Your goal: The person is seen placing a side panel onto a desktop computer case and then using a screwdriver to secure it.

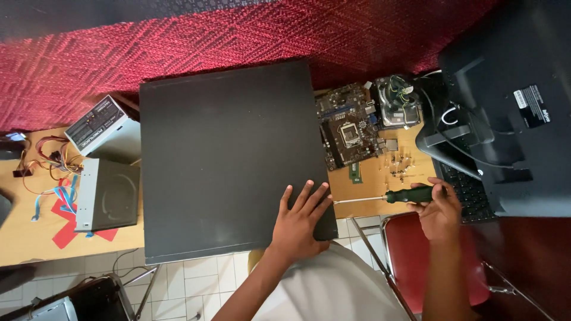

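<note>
Starting at the far left of the frame, a tangle of coloured wires (50,157) is lying on the wooden counter (24,238), with red paper scraps (62,232) peeking out beneath a grey optical drive (107,195). Just above that, a silver power supply box (102,129) is sitting at an angle, touching the upper left edge of the big black computer case (226,160), which is filling the middle of the frame and overhanging the counter's near edge. Moving right, the left hand (300,223) is pressing flat on the case's lower right corner, its fingers (306,199) spread apart and gripping nothing. Right of the case, a dark motherboard (348,128) is lying bare on the counter in the upper middle, and a hard drive (397,101) is resting just beside it, with a scatter of small screws (399,163) below. Lower down, the right hand (439,211) is holding a green-handled screwdriver (389,196), fingers (429,205) clamped around the handle, the metal shaft pointing left toward the case's right edge and its tip stopping just short of the left hand. Under that hand a red chair seat (416,255) is showing, and at far right a black keyboard (470,193) is tucked beneath a black monitor (517,107) seen from behind. A red woven cloth (238,35) is running across the top.
</note>
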